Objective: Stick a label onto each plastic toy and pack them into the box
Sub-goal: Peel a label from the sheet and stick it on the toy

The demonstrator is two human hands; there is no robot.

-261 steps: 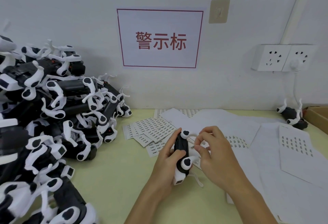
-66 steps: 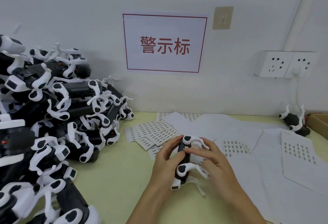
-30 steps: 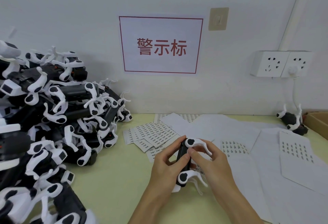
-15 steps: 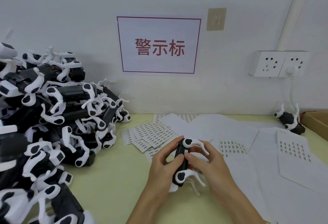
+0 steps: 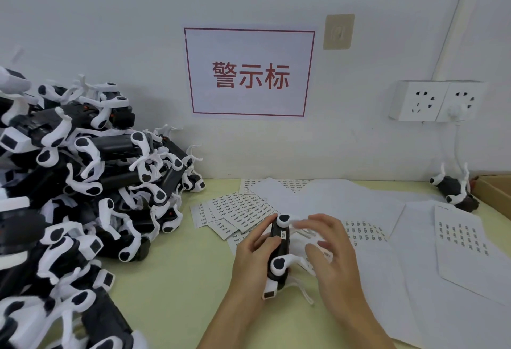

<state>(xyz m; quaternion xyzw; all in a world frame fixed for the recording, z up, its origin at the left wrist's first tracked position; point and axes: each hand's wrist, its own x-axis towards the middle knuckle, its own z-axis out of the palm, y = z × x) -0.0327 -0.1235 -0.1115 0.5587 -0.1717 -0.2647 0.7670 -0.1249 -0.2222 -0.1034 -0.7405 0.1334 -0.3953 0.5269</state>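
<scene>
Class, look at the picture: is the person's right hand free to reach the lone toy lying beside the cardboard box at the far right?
Probably yes. The right hand holds nothing, and only flat paper sheets lie between it and the lone toy.

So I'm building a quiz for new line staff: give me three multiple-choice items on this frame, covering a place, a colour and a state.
1. The big pile of toys lies: A) left of the hands B) right C) inside the box.
2. Characters on the wall sign are: A) blue B) red C) green.
3. The toy in the left hand has: A) no label B) a label on its body C) wrapping.

Answers: A, the heap fills the left side; B, red print, red border; B, a small white label shows on the black body.
</scene>
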